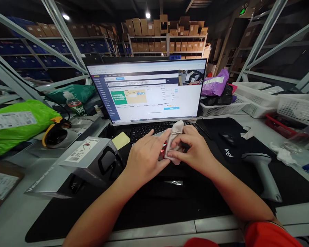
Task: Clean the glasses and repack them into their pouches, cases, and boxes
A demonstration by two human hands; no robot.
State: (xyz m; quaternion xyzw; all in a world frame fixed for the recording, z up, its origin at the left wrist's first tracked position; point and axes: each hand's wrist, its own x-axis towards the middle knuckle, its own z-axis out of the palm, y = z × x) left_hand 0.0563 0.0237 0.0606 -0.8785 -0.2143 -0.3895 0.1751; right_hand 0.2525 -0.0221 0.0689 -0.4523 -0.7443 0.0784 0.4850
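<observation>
In front of the keyboard (150, 128), my right hand (197, 147) pinches a crumpled white cloth or tissue (177, 135) between thumb and fingers. My left hand (148, 152) is closed beside it, around a small item (163, 148) that shows a red shine. Fingers cover most of this item, so its kind is unclear. The two hands nearly meet, with the cloth against the item. To the left sits a grey product box (90, 164) with a white label and a picture of a black device. A yellow sticky note (121, 140) lies between this box and the keyboard.
A monitor (146, 113) stands behind the keyboard. On the right are a mouse (228, 138), a barcode scanner (264, 175), scraps of tissue (284, 154) and white baskets (224, 107). On the left are a green parcel (12, 132), a tape dispenser (55, 133) and a bottle (74, 103).
</observation>
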